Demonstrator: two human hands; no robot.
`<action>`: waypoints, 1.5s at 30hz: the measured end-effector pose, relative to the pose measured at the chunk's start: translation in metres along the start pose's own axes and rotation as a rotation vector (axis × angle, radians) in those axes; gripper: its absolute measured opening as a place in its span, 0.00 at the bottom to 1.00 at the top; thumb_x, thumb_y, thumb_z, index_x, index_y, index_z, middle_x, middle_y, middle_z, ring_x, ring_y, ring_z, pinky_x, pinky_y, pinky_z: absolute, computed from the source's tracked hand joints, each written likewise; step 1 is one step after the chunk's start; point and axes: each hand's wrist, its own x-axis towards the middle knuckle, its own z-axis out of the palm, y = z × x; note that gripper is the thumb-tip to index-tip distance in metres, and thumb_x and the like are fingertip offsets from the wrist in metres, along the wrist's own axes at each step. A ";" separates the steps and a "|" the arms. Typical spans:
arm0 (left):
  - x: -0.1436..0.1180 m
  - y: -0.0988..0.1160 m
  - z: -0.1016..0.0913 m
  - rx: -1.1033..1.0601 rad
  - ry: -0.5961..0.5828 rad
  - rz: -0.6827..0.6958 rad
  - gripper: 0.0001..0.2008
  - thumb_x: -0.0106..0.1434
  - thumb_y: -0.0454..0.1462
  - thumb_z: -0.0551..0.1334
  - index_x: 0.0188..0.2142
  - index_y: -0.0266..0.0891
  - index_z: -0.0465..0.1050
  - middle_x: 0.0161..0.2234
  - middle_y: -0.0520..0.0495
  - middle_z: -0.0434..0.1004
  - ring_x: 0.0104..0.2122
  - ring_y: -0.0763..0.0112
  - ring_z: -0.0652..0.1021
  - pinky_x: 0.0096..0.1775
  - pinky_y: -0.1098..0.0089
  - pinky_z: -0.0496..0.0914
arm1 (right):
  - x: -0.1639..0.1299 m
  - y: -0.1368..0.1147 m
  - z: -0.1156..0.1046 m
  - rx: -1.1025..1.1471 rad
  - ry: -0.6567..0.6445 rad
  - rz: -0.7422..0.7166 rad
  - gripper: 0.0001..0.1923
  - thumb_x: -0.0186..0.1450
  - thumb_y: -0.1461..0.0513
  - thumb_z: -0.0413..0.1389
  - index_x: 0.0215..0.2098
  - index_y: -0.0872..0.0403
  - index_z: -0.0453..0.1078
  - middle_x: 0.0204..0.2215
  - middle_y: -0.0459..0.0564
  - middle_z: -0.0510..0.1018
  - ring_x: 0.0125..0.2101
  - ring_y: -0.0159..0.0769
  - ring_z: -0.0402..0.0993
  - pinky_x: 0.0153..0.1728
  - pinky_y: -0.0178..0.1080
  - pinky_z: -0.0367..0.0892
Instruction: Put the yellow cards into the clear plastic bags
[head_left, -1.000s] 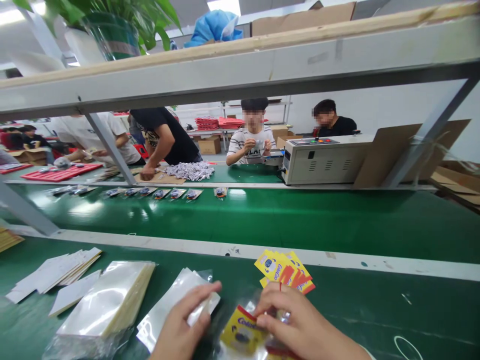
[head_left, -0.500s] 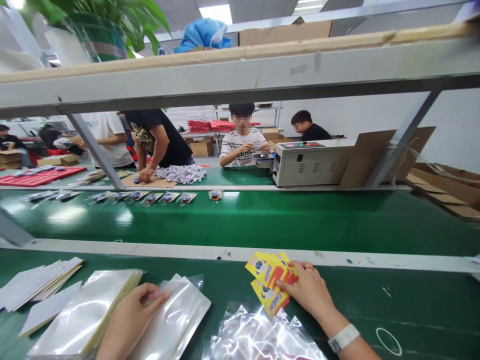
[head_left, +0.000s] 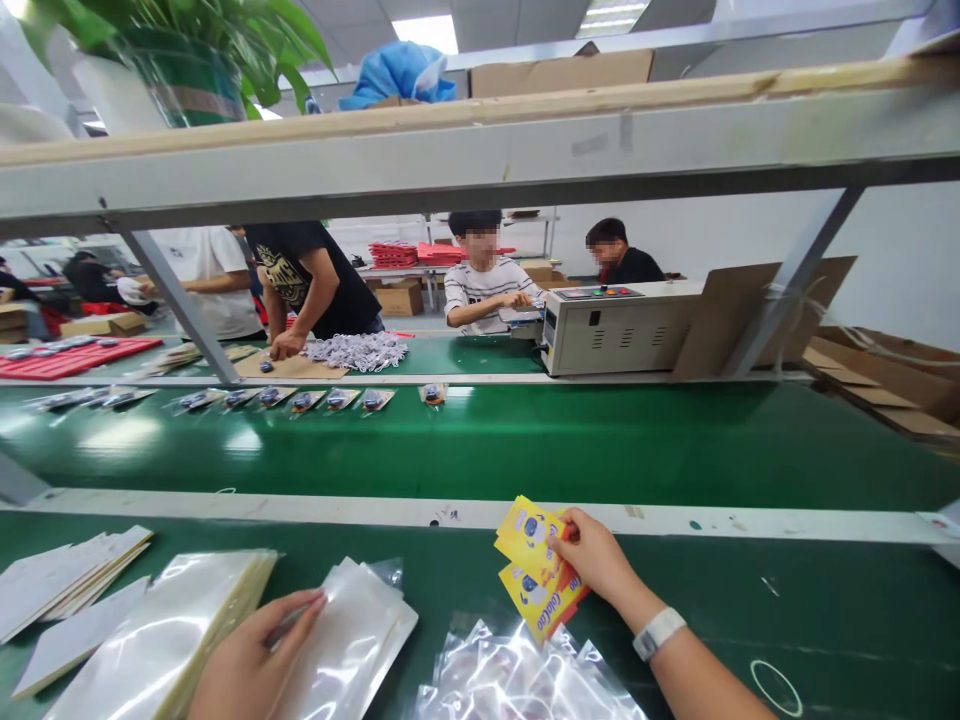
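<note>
My right hand [head_left: 596, 560] grips yellow printed cards [head_left: 525, 535] between thumb and fingers. More yellow cards lie just below, overlapping the far edge of a pile of shiny clear plastic bags [head_left: 517, 675]. My left hand [head_left: 259, 650] is pinched at the left edge of a stack of flat clear plastic bags [head_left: 356, 630], its thumb and forefinger together on the top bag's edge. Left of that hand lies a thicker stack of clear sleeves [head_left: 161, 635]. The lower part of my left hand runs out of the picture.
White cards [head_left: 71, 580] lie at the far left. Beyond a white rail [head_left: 300, 505] runs a green conveyor belt [head_left: 600, 440] carrying several small packets [head_left: 341, 398]. A shelf [head_left: 450, 150] crosses above. Co-workers sit and stand opposite, beside a beige machine [head_left: 622, 330].
My right hand has shifted left and a little up, raising some yellow cards. My left hand's fingertips have drawn slightly left to the bag's edge. The view has shifted slightly.
</note>
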 end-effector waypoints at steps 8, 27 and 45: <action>-0.014 0.021 0.012 -0.438 -0.017 0.093 0.25 0.50 0.60 0.63 0.35 0.47 0.85 0.36 0.48 0.87 0.36 0.56 0.84 0.44 0.62 0.77 | -0.008 0.008 -0.023 0.314 0.077 -0.129 0.12 0.64 0.52 0.51 0.34 0.51 0.68 0.38 0.54 0.78 0.44 0.47 0.75 0.46 0.46 0.68; -0.045 0.069 0.044 -0.537 -0.082 0.401 0.05 0.53 0.41 0.70 0.31 0.52 0.84 0.30 0.50 0.87 0.30 0.67 0.85 0.36 0.74 0.79 | -0.078 -0.089 -0.023 0.567 0.217 -0.928 0.19 0.67 0.72 0.49 0.50 0.46 0.59 0.38 0.50 0.75 0.38 0.36 0.75 0.36 0.37 0.74; -0.058 0.072 0.042 -0.583 -0.147 0.416 0.19 0.52 0.57 0.65 0.36 0.53 0.84 0.36 0.46 0.87 0.37 0.60 0.84 0.42 0.66 0.78 | -0.094 -0.118 -0.025 0.057 -0.266 -0.837 0.09 0.58 0.55 0.64 0.35 0.49 0.76 0.48 0.54 0.75 0.48 0.50 0.71 0.48 0.50 0.67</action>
